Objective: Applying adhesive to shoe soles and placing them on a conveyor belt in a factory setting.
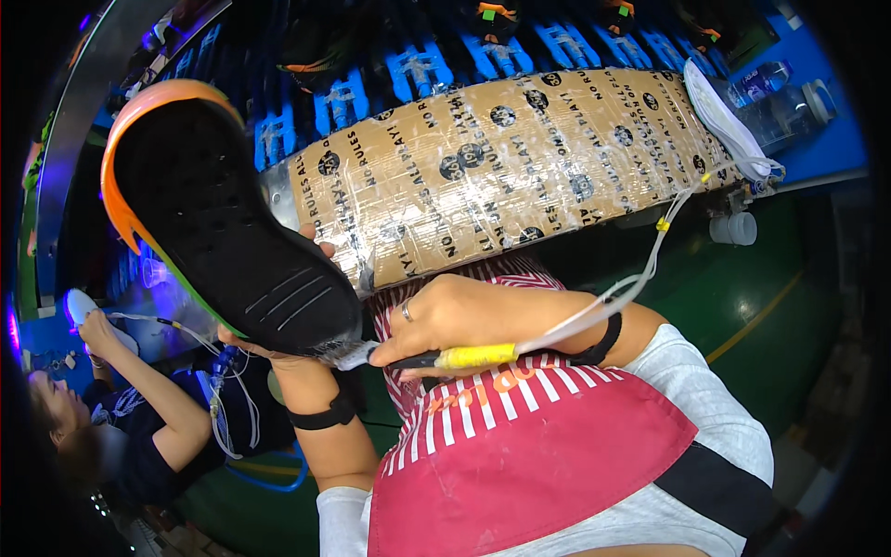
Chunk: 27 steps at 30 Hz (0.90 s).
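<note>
Grey sleeves (719, 399), black armbands (327, 414) and a red apron (520, 464) are worn.

The left hand (269, 353) is mostly hidden behind the black sole (223, 223). The co-worker (176, 427) at the left is partly lost in darkness. Far things (497, 28) beyond the blue holders (422, 70) are too dark to recognise.

Head view: fisheye camera, left of a head-worn pair, directed steeply downward. Close range to right hand (436, 320) and left hand (271, 352); apron (529, 455) at lower centre, cardboard-covered counter (510, 176) beyond.
</note>
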Available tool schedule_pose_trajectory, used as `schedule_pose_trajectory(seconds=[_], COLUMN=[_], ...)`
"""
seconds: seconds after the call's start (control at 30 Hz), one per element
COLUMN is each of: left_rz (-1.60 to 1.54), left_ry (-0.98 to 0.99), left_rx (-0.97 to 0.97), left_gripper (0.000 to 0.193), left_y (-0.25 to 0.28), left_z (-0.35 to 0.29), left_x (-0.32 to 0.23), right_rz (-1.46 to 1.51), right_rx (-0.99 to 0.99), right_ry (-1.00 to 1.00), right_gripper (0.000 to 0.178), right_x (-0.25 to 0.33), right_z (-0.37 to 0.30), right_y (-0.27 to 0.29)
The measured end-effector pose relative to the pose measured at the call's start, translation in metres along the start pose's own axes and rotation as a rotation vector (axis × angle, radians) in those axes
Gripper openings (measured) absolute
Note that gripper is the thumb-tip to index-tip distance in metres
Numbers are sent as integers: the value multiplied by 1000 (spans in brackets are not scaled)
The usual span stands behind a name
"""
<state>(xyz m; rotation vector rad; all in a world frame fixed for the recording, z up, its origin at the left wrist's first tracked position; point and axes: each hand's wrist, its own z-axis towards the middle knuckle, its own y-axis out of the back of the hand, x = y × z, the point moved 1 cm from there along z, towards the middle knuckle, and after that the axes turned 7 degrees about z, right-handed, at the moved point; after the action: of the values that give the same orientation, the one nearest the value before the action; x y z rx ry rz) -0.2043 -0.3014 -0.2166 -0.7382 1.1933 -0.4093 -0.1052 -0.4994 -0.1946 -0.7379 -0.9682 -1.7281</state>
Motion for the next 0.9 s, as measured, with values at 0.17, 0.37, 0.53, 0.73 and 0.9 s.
schedule_pose_trajectory(seconds=[0.17, 0.37, 0.53, 0.73, 0.9], left_rz=[20, 186, 230, 244, 182], left_ry=[159, 188, 307, 318, 441], left_rx=[-30, -142, -193, -128, -144], left_gripper=[108, 103, 105, 95, 72], left_y=[-6, -4, 8, -1, -17], left_z=[-1, -1, 1, 6, 11], left_x=[0, -2, -5, -6, -11], right_rz=[99, -70, -24, -32, -22], right_rx=[-67, 153, -27, 116, 44], right_ry=[-71, -37, 68, 25, 75], right_gripper=[21, 28, 31, 27, 27], right_x=[-1, 0, -6, -7, -6], right_z=[-1, -5, -2, -5, -4], right_y=[0, 4, 0, -1, 5])
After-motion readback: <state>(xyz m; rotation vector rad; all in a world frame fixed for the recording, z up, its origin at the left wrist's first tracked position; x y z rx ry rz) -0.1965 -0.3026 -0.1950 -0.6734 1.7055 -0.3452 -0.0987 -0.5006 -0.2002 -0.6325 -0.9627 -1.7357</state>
